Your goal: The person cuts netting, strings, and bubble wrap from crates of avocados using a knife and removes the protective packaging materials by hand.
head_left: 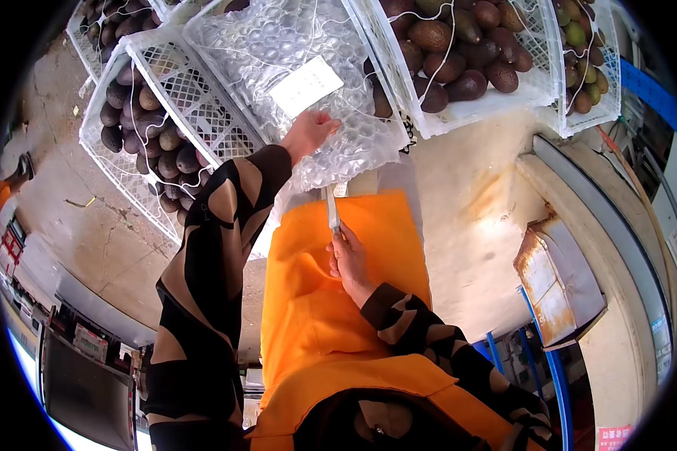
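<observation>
My left hand (pixel 309 134) rests on the clear bubble wrap (pixel 259 34), its fingers curled together near the lower edge of a white paper label (pixel 306 86); whether anything small is pinched there is hidden. The wrap covers the top of a white crate in the middle. My right hand (pixel 347 259) is closed around the handle of a knife (pixel 332 210), held upright in front of the orange apron (pixel 308 255), its blade pointing toward the wrap.
White crates of dark avocados stand at the left (pixel 150 143) and right (pixel 466 52), with white string across them. Another crate (pixel 579 56) holds greener ones. A rusty white box (pixel 560 278) is at the right. Part of a person in orange (pixel 6 188) shows far left.
</observation>
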The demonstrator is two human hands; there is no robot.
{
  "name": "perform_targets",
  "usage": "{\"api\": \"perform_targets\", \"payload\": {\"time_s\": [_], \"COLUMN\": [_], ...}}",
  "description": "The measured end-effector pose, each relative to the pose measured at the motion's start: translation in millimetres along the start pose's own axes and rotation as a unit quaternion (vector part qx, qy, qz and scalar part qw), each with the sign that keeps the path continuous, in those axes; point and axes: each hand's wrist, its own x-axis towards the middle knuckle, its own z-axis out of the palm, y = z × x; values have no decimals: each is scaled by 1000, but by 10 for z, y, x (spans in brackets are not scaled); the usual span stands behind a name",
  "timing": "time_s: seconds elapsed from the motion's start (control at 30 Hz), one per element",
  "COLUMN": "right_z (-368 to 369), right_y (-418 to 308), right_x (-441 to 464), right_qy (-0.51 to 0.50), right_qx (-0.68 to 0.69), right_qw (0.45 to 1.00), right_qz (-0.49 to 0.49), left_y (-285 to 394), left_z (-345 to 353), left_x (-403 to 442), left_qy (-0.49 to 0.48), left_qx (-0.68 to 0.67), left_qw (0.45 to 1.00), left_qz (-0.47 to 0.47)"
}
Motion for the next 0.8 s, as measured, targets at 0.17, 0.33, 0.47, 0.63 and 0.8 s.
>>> {"api": "perform_targets", "payload": {"time_s": [0.17,0.33,0.47,0.63,0.8], "right_z": [-243,-20,337,609,485], "right_y": [-629,-1138,-1182,-1336,-1183], "right_x": [-548,-60,483,827,1282], "right_qy": [71,-74,-97,-77,-197], "right_qx": [-128,-529,-703,-846,-744], "right_qw": [954,735,581,388,588], "right_qz": [-260,-418,-400,-358,-250], "left_y": [201,-43,89,261,357], "left_z": [852,1395,1380,1336,1331], "left_x": [-626,-659,-766,-796,-877], "left_qy": [227,305,328,352,363], "left_qx": [159,-80,-100,-109,-134], "left_qw": [956,934,928,919,912], "left_qz": [96,169,145,141,137]}}
